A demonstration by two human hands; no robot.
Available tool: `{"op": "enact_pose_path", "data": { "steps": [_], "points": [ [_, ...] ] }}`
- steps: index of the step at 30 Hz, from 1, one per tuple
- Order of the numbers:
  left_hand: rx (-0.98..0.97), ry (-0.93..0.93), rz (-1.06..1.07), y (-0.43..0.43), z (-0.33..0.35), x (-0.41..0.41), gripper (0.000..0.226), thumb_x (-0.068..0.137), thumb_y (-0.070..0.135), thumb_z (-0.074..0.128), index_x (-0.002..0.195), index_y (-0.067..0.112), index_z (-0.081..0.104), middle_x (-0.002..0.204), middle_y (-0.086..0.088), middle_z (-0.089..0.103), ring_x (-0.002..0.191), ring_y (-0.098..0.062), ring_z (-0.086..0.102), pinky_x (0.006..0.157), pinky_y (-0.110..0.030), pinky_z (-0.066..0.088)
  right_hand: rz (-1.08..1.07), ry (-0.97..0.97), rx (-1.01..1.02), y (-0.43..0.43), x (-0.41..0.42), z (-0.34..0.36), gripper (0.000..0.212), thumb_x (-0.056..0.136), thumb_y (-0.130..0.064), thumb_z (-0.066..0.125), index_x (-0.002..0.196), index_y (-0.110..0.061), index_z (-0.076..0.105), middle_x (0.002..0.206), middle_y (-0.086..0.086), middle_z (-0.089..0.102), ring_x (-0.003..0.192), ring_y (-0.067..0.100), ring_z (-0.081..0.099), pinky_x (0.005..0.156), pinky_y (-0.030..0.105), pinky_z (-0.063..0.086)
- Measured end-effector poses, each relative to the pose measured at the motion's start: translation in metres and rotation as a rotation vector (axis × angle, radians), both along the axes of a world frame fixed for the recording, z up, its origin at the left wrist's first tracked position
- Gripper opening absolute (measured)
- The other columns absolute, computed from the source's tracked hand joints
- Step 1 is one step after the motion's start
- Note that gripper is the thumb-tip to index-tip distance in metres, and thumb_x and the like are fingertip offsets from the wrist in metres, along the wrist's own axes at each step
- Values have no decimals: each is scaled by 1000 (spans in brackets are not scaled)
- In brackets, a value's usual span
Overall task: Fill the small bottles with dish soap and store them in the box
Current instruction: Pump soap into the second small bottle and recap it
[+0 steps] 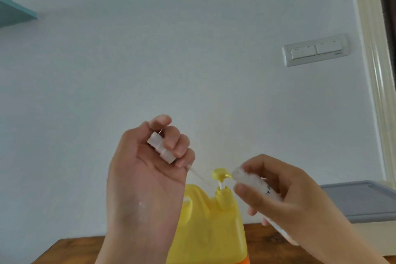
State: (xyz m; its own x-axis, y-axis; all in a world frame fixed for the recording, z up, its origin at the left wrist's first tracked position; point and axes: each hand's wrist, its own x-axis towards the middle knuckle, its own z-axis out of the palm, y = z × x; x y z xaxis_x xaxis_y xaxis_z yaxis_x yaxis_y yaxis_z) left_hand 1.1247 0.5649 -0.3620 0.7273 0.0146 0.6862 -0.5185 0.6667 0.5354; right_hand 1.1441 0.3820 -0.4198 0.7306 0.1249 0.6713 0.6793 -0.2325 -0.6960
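Our right hand (pixel 285 197) tilts the small bottle (pixel 250 179), mouth touching the pump spout (pixel 220 173) leftward; our left hand (pixel 150 167) grips its cap (pixel 161 148).

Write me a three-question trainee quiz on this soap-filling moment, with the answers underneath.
1. True or false: the right hand holds the small bottle with its mouth at the spout of the yellow pump.
2. What does the left hand hold?
A. a sponge
B. the small bottle's spray cap with its thin tube
C. nothing
3. Fill in: the pump sits atop the big yellow ______ on the wooden table.

Key: 1 true. 2 B. 3 jug.
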Motion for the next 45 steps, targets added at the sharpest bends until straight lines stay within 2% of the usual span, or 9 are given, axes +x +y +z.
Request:
{"op": "enact_pose_path", "data": {
  "steps": [4,7,11,16,20,28,38,42,45],
  "points": [
    [-121,-18,-86,17,-18,7,18,83,14,41,79,13,58,62,1,42,52,-14,44,46,-23,40,24,-40,-155,16,2,-7,39,65,-59,71,97,-38,64,79,-14,69,64,6,65,56,15,51],
    [-206,23,-160,24,-38,17,25,86,13,36,79,13,60,61,2,43,52,-13,44,46,-22,42,45,-51,-217,26,3,-11,35,67,-56,71,96,-38,63,82,-14,68,64,5,62,56,17,49],
    [-245,81,-204,22,-57,30,22,88,13,36,79,12,56,61,2,42,51,-13,43,47,-22,42,35,-56,-260,34,4,-18,37,67,-56,71,98,-38,62,85,-17,67,65,2,61,54,8,46],
    [-251,26,-165,31,-57,34,25,93,13,33,80,13,54,63,2,44,55,-13,45,51,-24,43,66,-14,-260,37,7,-22,42,66,-61,69,101,-38,61,95,-13,71,80,10,68,68,30,55],
    [-270,-7,-131,41,-54,33,30,95,14,29,79,14,53,64,3,44,56,-13,45,52,-23,43,61,-17,-251,34,8,-21,43,66,-61,68,102,-37,62,91,-10,71,75,10,67,67,30,55],
    [-248,-31,-186,25,-58,33,25,93,15,33,77,14,53,66,2,44,58,-13,45,55,-23,44,11,-46,-281,32,7,-20,41,68,-62,71,100,-39,62,92,-17,67,70,5,64,55,11,49],
    [-190,-2,-157,18,-61,33,26,99,17,31,82,14,50,70,1,44,63,-14,46,60,-24,45,22,-63,-285,37,6,-22,39,66,-60,70,98,-39,63,91,-18,66,72,5,64,54,10,48],
    [-65,46,-154,3,-66,30,20,97,22,39,83,17,52,71,2,47,66,-14,51,72,-28,45,-8,-86,-261,38,6,-22,35,67,-54,71,95,-35,63,81,-17,65,62,5,58,50,7,42],
    [53,80,-121,-11,-71,31,17,93,24,43,80,18,53,71,1,51,72,-15,56,72,-33,54,-18,-79,-232,36,6,-20,35,69,-54,73,96,-35,64,78,-14,67,64,7,60,51,12,44]
  ]
}}
